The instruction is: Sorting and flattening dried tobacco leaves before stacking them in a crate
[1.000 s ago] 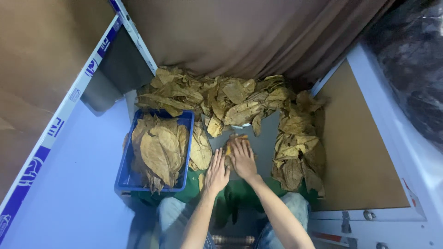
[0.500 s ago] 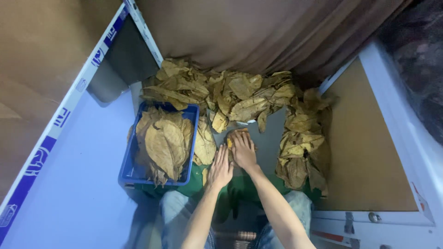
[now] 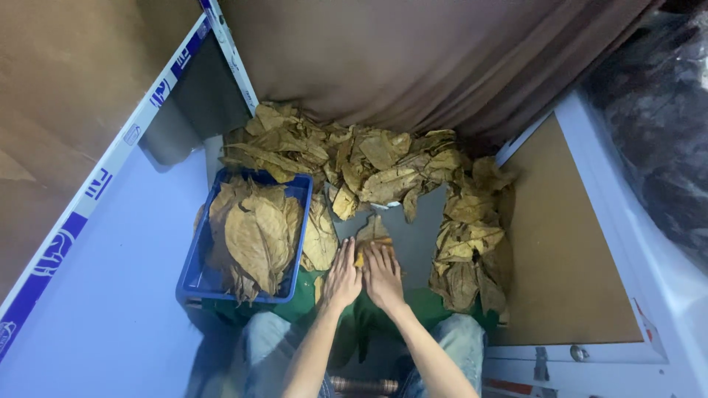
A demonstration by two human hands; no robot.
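My left hand [image 3: 344, 273] and my right hand [image 3: 383, 274] lie side by side, fingers flat, pressing on a dried yellow-brown leaf [image 3: 372, 230] that rests on the grey work surface [image 3: 417, 239]. Left of my hands stands a blue plastic crate [image 3: 193, 276] holding flattened leaves [image 3: 254, 236]. One large leaf [image 3: 320, 239] leans against the crate's right side. A heap of crumpled dried leaves [image 3: 354, 158] runs along the back. Another pile [image 3: 468, 243] lies to the right of my hands.
A brown curtain [image 3: 413, 66] hangs behind the leaves. A white board with blue markings [image 3: 110, 169] slants along the left. A brown panel with a white frame [image 3: 568, 258] lies to the right. My knees in jeans [image 3: 450, 346] and a green cloth [image 3: 435, 302] are below.
The view has shifted slightly. Both hands stay together on the same leaf, pressing it flat.
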